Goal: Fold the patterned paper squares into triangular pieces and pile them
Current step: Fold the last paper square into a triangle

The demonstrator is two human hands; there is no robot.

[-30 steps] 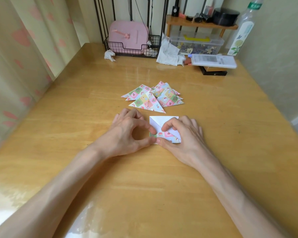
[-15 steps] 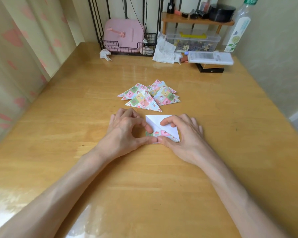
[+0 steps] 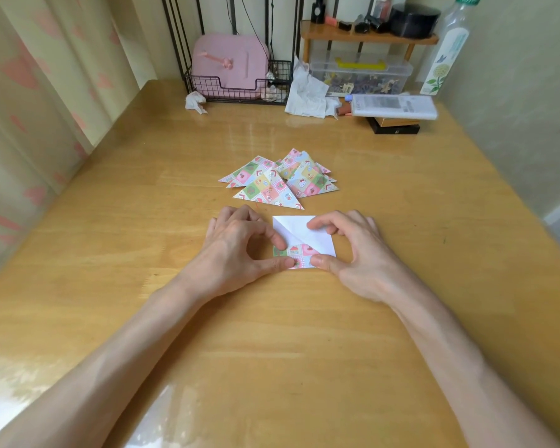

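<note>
Several folded triangles (image 3: 277, 181) already lie in a loose, overlapping heap on the table (image 3: 304, 350), just beyond my hands. That part of the job is done.

One paper square (image 3: 307, 236) is in work now. It lies flat on the wood between my hands, just short of the heap and not touching it. Most of it shows its white back, crossed by a diagonal crease, and a patterned flap shows along its near edge.

My left hand (image 3: 240, 250) grips the paper's left edge with bent forefinger and thumb, the other fingers curled behind. My right hand (image 3: 366, 253) holds it the same way, forefinger tip on the white upper part and thumb at the near edge. Whether either thumb has slid under the paper I cannot tell.

I judge this piece to be about midway: a fold is started, but the shape is no triangle yet. What is left is to finish the folds, press the creases and add the piece to the heap. I see no unfolded squares waiting, so I cannot say how many more there are.
</note>
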